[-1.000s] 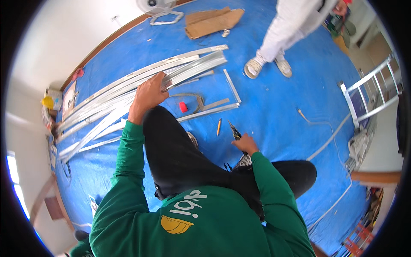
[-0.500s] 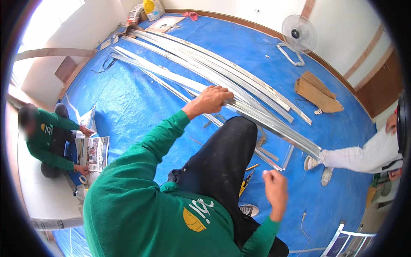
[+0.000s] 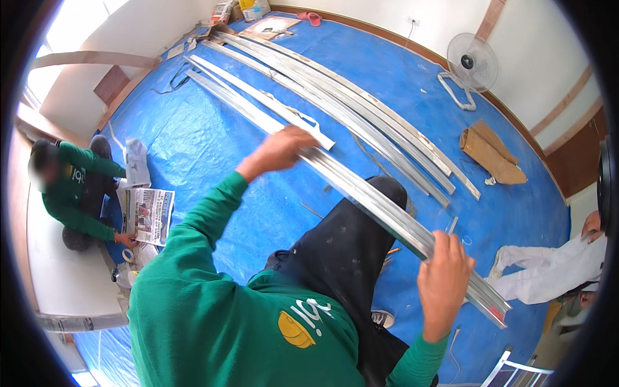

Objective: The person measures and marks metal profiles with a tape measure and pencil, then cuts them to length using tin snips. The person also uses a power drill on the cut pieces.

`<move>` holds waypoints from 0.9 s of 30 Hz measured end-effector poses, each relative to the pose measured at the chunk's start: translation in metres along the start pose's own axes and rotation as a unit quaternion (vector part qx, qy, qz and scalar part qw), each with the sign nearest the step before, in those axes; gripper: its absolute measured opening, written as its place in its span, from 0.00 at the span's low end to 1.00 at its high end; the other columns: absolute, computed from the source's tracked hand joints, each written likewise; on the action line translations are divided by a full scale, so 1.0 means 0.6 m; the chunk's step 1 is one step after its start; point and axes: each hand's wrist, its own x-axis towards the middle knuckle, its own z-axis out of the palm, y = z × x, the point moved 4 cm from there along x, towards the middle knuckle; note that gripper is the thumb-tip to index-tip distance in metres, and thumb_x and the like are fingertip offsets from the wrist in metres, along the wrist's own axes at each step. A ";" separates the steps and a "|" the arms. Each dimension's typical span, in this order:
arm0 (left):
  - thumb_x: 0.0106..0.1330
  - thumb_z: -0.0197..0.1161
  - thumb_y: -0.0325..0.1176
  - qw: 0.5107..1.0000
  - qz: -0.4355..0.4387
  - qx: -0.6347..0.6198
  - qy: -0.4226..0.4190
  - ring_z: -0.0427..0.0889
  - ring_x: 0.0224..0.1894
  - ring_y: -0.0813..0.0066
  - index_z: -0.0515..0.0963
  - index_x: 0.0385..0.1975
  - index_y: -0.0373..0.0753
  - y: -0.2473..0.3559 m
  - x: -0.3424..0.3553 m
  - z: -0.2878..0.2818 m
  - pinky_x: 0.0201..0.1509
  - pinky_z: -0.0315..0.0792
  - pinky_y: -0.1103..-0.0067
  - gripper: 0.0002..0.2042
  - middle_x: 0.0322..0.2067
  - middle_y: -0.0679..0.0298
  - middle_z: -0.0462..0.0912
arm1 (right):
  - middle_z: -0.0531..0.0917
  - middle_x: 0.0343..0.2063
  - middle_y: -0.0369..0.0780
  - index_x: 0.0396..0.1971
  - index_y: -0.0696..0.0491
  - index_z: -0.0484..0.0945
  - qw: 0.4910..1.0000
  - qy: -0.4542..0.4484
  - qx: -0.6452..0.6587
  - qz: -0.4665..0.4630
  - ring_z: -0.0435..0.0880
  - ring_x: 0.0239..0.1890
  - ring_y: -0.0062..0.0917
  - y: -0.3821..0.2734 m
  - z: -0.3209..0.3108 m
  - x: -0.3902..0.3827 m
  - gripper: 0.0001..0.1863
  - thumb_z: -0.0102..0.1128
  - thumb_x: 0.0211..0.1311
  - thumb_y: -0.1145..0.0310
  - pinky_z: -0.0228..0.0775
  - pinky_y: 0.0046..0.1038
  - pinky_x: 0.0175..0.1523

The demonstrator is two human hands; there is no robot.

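Note:
My left hand (image 3: 280, 145) grips a long shiny metal channel (image 3: 361, 197), which runs diagonally over my bent knee. My right hand (image 3: 443, 271) is wrapped round the same channel nearer its lower right end. Behind the channel, more long metal profiles (image 3: 351, 113) lie side by side on the blue floor sheet (image 3: 187, 122). A pencil (image 3: 393, 250) and part of a tool, too small to make out, lie beside my leg, partly hidden.
At the left a co-worker (image 3: 80, 193) crouches by newspapers (image 3: 148, 216). A person in white trousers (image 3: 535, 271) is at the right. Around the edges are a fan (image 3: 472, 62), folded cardboard (image 3: 490, 151), pink slippers (image 3: 311, 18) and a white ladder (image 3: 516, 367).
My right hand has let go of the pliers, risen and taken hold of the channel. My left hand has swung the channel toward me across my knee. The view has turned left.

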 end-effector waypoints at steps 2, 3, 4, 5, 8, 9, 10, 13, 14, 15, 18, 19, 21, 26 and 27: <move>0.53 0.68 0.16 0.995 -0.096 0.028 0.029 0.86 0.61 0.49 0.87 0.52 0.42 -0.123 -0.053 -0.019 0.68 0.78 0.60 0.24 0.51 0.56 0.90 | 0.83 0.46 0.44 0.54 0.51 0.80 0.999 0.012 0.038 0.036 0.83 0.57 0.43 0.045 -0.007 -0.051 0.25 0.73 0.54 0.77 0.69 0.48 0.62; 0.52 0.68 0.15 0.992 -0.110 0.059 0.026 0.85 0.62 0.48 0.87 0.51 0.41 -0.173 -0.077 -0.023 0.67 0.79 0.60 0.24 0.52 0.56 0.89 | 0.83 0.46 0.44 0.54 0.52 0.80 0.997 0.006 0.049 0.054 0.82 0.57 0.44 0.074 -0.016 -0.085 0.26 0.71 0.52 0.78 0.69 0.48 0.63; 0.52 0.69 0.15 0.990 -0.120 0.070 0.008 0.85 0.62 0.46 0.86 0.51 0.40 -0.217 -0.095 -0.019 0.66 0.80 0.61 0.24 0.54 0.56 0.88 | 0.83 0.46 0.45 0.53 0.52 0.81 0.995 -0.002 0.057 0.084 0.82 0.57 0.45 0.108 -0.022 -0.120 0.26 0.70 0.50 0.79 0.69 0.48 0.64; 0.52 0.70 0.16 0.992 -0.083 0.088 0.025 0.84 0.61 0.46 0.86 0.51 0.40 -0.247 -0.112 -0.018 0.66 0.79 0.60 0.24 0.55 0.55 0.88 | 0.82 0.45 0.46 0.53 0.53 0.81 0.992 -0.005 0.058 0.109 0.82 0.57 0.47 0.146 -0.026 -0.152 0.26 0.69 0.50 0.80 0.68 0.48 0.65; 0.58 0.74 0.18 0.993 -0.040 0.103 0.038 0.83 0.64 0.44 0.85 0.53 0.39 -0.318 -0.123 -0.025 0.71 0.76 0.58 0.21 0.55 0.52 0.88 | 0.83 0.44 0.48 0.51 0.55 0.81 0.978 -0.001 0.048 0.205 0.81 0.57 0.51 0.277 -0.048 -0.291 0.25 0.65 0.50 0.84 0.67 0.49 0.69; 0.59 0.73 0.18 0.990 -0.015 0.106 0.095 0.81 0.68 0.43 0.85 0.55 0.38 -0.334 -0.114 -0.038 0.75 0.73 0.57 0.22 0.58 0.50 0.87 | 0.83 0.44 0.49 0.51 0.55 0.81 0.973 0.008 0.036 0.227 0.81 0.57 0.52 0.323 -0.053 -0.340 0.24 0.63 0.51 0.85 0.67 0.49 0.70; 0.61 0.73 0.19 0.984 -0.050 0.152 0.077 0.80 0.71 0.44 0.84 0.58 0.38 -0.357 -0.098 -0.054 0.78 0.72 0.58 0.23 0.62 0.49 0.86 | 0.83 0.46 0.49 0.51 0.56 0.81 0.969 0.027 0.019 0.246 0.80 0.58 0.52 0.371 -0.058 -0.392 0.23 0.62 0.52 0.86 0.68 0.48 0.69; 0.62 0.74 0.20 0.983 0.028 0.122 0.131 0.82 0.68 0.46 0.84 0.58 0.38 -0.375 -0.024 -0.098 0.76 0.72 0.59 0.22 0.59 0.52 0.87 | 0.85 0.51 0.49 0.51 0.58 0.81 0.936 0.034 -0.027 0.349 0.82 0.60 0.51 0.487 -0.068 -0.556 0.20 0.64 0.58 0.85 0.70 0.46 0.68; 0.62 0.73 0.19 0.983 -0.012 0.134 0.121 0.83 0.64 0.47 0.83 0.57 0.39 -0.373 -0.005 -0.103 0.72 0.74 0.58 0.22 0.56 0.54 0.88 | 0.85 0.52 0.48 0.52 0.55 0.82 0.923 0.044 -0.044 0.380 0.81 0.62 0.50 0.501 -0.060 -0.615 0.21 0.66 0.58 0.83 0.68 0.48 0.70; 0.61 0.71 0.18 0.986 -0.016 0.115 0.117 0.83 0.61 0.48 0.83 0.56 0.39 -0.357 0.017 -0.103 0.70 0.74 0.58 0.22 0.54 0.56 0.88 | 0.85 0.52 0.47 0.53 0.53 0.83 0.897 0.048 -0.053 0.435 0.81 0.63 0.49 0.512 -0.049 -0.663 0.22 0.68 0.57 0.81 0.67 0.49 0.73; 0.56 0.68 0.16 0.994 0.033 0.066 0.078 0.84 0.59 0.48 0.84 0.53 0.38 -0.248 0.124 -0.066 0.76 0.71 0.57 0.22 0.51 0.57 0.88 | 0.87 0.56 0.45 0.57 0.49 0.85 0.851 0.072 -0.129 0.503 0.83 0.67 0.45 0.491 -0.005 -0.740 0.22 0.72 0.62 0.72 0.65 0.53 0.76; 0.55 0.68 0.16 0.992 0.076 0.084 0.052 0.85 0.57 0.49 0.84 0.52 0.38 -0.194 0.164 -0.053 0.79 0.69 0.57 0.22 0.50 0.57 0.88 | 0.88 0.55 0.44 0.57 0.48 0.86 0.832 0.061 -0.107 0.542 0.83 0.67 0.43 0.487 0.010 -0.744 0.21 0.73 0.63 0.69 0.64 0.54 0.76; 0.53 0.69 0.16 0.982 0.161 0.093 0.023 0.87 0.52 0.52 0.85 0.48 0.38 -0.068 0.237 -0.010 0.87 0.61 0.55 0.20 0.44 0.58 0.89 | 0.90 0.50 0.46 0.53 0.50 0.89 0.895 0.096 -0.090 0.426 0.87 0.59 0.49 0.459 0.033 -0.704 0.18 0.71 0.61 0.72 0.76 0.48 0.66; 0.45 0.89 0.30 0.970 0.210 -0.092 -0.079 0.89 0.38 0.51 0.87 0.43 0.35 0.249 0.317 0.106 0.42 0.80 0.65 0.24 0.36 0.57 0.89 | 0.89 0.49 0.42 0.52 0.49 0.84 0.938 0.117 -0.016 0.325 0.89 0.53 0.43 0.380 0.100 -0.558 0.15 0.65 0.66 0.75 0.76 0.50 0.57; 0.46 0.90 0.34 0.949 0.301 -0.080 -0.050 0.87 0.30 0.50 0.87 0.42 0.37 0.315 0.311 0.119 0.34 0.78 0.67 0.24 0.30 0.57 0.88 | 0.88 0.49 0.42 0.54 0.49 0.83 0.935 0.069 -0.004 0.349 0.89 0.54 0.43 0.366 0.121 -0.531 0.17 0.66 0.66 0.74 0.75 0.53 0.57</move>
